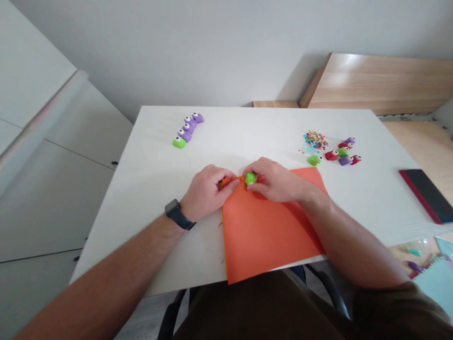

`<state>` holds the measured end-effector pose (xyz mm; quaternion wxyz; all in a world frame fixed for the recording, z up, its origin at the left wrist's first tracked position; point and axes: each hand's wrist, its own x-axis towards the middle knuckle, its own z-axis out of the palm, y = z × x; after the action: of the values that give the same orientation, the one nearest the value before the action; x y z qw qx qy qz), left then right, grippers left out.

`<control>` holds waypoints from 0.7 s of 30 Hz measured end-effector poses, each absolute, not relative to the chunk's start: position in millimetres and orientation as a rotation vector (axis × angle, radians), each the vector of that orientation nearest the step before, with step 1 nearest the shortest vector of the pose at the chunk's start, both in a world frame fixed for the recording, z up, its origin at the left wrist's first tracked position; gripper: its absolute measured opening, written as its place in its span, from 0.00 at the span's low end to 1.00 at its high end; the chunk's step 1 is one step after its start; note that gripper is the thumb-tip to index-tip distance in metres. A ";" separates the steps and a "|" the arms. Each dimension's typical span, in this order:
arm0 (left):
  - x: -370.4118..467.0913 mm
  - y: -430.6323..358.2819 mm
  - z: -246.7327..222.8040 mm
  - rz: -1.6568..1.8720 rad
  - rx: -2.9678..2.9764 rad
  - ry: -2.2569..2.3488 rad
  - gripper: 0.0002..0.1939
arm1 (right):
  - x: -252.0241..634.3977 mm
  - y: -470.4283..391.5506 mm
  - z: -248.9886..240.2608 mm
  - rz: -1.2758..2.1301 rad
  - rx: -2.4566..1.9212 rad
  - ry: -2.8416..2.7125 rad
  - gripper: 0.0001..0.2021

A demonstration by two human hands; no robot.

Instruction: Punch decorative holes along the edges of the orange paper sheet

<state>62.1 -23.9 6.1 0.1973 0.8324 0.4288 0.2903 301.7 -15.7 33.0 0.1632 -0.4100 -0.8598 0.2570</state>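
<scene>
A sheet of orange paper (pixel 269 236) lies on the white table in front of me, a yellow layer showing along its left edge and its lower corner jutting past the table's front. My left hand (pixel 208 191), with a black watch on the wrist, pinches the paper's top left corner between thumb and fingers. In my right hand (pixel 274 179) is a small green craft punch (pixel 250 178), held between thumb and fingers at the paper's top edge, close to my left fingertips. Whether its jaws are pressed on the paper I cannot tell.
Far left stands a slanting row of purple punches (pixel 189 123) with a green punch (pixel 179 141) at its near end. Right of the paper are a confetti pile (pixel 314 140), a lone green punch (pixel 314 160) and several mixed punches (pixel 343 152). A black-and-red case (pixel 426 193) lies at the right edge.
</scene>
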 end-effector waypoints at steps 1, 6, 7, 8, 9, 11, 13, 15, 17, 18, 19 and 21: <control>62.3 -23.9 5.9 0.812 2.331 1.202 0.08 | 301.3 -15.5 32.1 0.722 -1.166 -2.452 0.11; 63.0 -23.7 6.0 0.810 2.328 1.212 0.08 | 299.6 -14.5 28.4 0.696 -1.150 -2.452 0.09; 62.9 -23.8 5.9 0.807 2.327 1.211 0.08 | 299.2 -14.4 27.9 0.694 -1.148 -2.451 0.09; 62.6 -23.9 5.7 0.803 2.327 1.211 0.08 | 298.8 -14.4 27.4 0.691 -1.146 -2.449 0.09; 62.4 -24.0 5.5 0.800 2.325 1.212 0.08 | 298.4 -14.4 27.1 0.689 -1.144 -2.446 0.08; 62.0 -24.1 4.8 0.798 2.324 1.212 0.08 | 297.8 -14.7 26.8 0.687 -1.141 -2.443 0.08; 61.7 -24.1 4.4 0.799 2.326 1.209 0.08 | 297.2 -15.1 26.9 0.686 -1.137 -2.444 0.08; 61.6 -24.1 4.4 0.798 2.329 1.208 0.08 | 296.7 -15.7 27.5 0.687 -1.140 -2.441 0.08; 61.7 -24.1 5.1 0.793 2.330 1.209 0.08 | 296.1 -16.2 28.1 0.686 -1.152 -2.435 0.08; 61.8 -24.1 5.6 0.790 2.329 1.210 0.08 | 295.9 -16.3 28.4 0.687 -1.159 -2.430 0.08; 61.9 -24.2 6.0 0.789 2.326 1.213 0.08 | 295.7 -16.5 28.5 0.689 -1.164 -2.426 0.08; 62.1 -24.3 6.7 0.787 2.322 1.220 0.08 | 295.4 -16.6 28.6 0.693 -1.168 -2.421 0.08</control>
<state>62.1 -24.3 6.7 0.2004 0.8307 0.4364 0.2815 295.4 -16.6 28.6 0.1819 -0.4137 -0.8576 0.2455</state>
